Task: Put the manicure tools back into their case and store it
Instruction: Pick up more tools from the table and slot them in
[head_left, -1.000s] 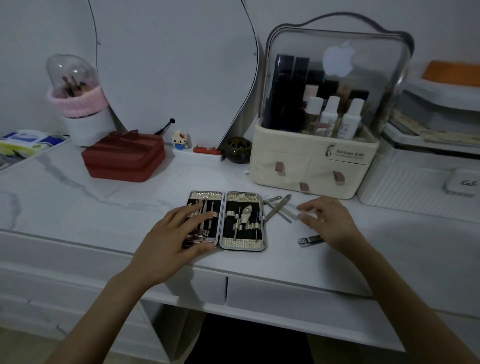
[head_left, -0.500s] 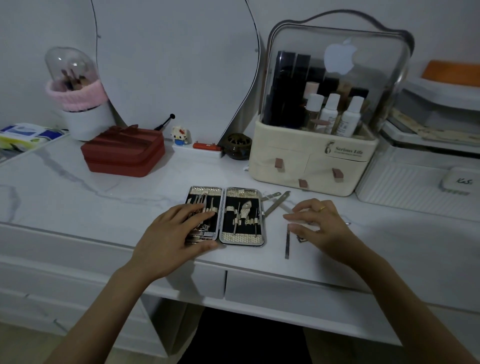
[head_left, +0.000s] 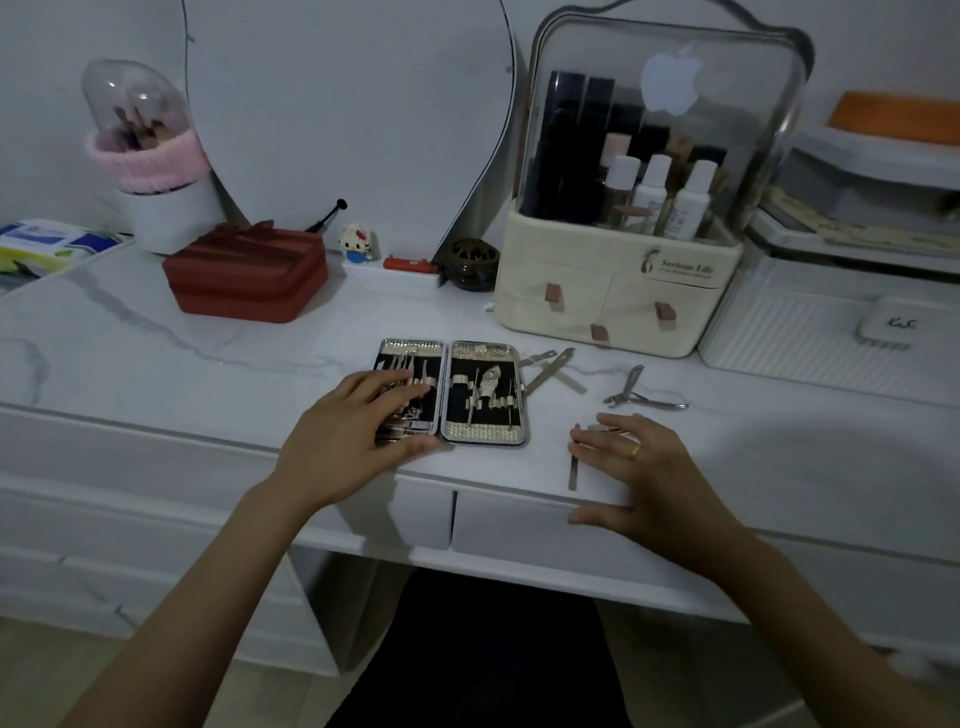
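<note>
**Case open on the desk, tools loose beside it**

Far left on the marble desk (head_left: 156, 332) lies a tissue pack (head_left: 47, 247), then a brush holder (head_left: 150, 171) with a pink band, and a red box (head_left: 249, 275) in front of the mirror (head_left: 337, 114).

The left hand (head_left: 343, 441) lies flat on the left half of the open case (head_left: 451, 395), fingers (head_left: 395, 397) straight and slightly spread over the tools there, gripping nothing. The right half of the case shows a few tools tucked under their straps.

Just right of the case, three thin files (head_left: 551, 366) lie crossed. Nearer the desk edge a single file (head_left: 573, 467) lies by the right hand (head_left: 639, 478), whose fingers are stretched flat on the desk, fingertips over the file's top end and another small tool; thumb apart at the edge. Nippers (head_left: 644, 397) lie just beyond that hand, apart from it.

Behind stands a cream organiser (head_left: 618, 306) with a clear lid, and white boxes (head_left: 841, 322) to its right.
</note>
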